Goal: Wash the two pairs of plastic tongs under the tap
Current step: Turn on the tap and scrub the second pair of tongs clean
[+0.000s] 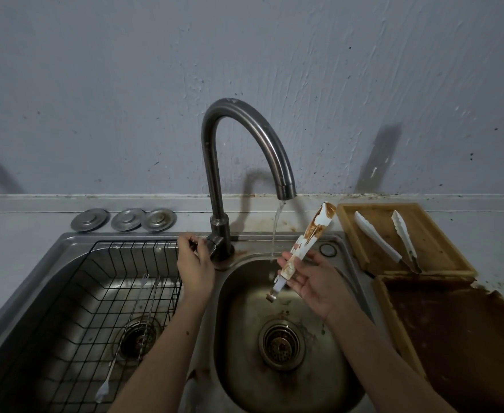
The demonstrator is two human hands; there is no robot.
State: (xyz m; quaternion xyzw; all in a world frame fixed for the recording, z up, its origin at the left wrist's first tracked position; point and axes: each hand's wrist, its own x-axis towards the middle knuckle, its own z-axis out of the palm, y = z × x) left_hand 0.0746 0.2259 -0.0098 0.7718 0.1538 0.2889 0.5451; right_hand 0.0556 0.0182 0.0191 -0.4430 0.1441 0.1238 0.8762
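My right hand (313, 281) holds a pair of white plastic tongs (310, 234) smeared with brown sauce, its tips pointing up and to the right, just right of the water stream (276, 231). Water runs from the curved steel tap (244, 138) into the right sink basin (235, 338). My left hand (194, 263) grips the tap handle (203, 244) at the tap's base. A second pair of white tongs (393, 239) lies spread open on a wooden tray (435, 248) to the right of the sink.
The left basin holds a black wire rack (101, 293) with a long thin utensil (119, 347) in it. Three metal sink plugs (124, 219) sit behind that basin. A second, brown-stained wooden tray (453, 332) lies at the near right. The wall stands close behind the tap.
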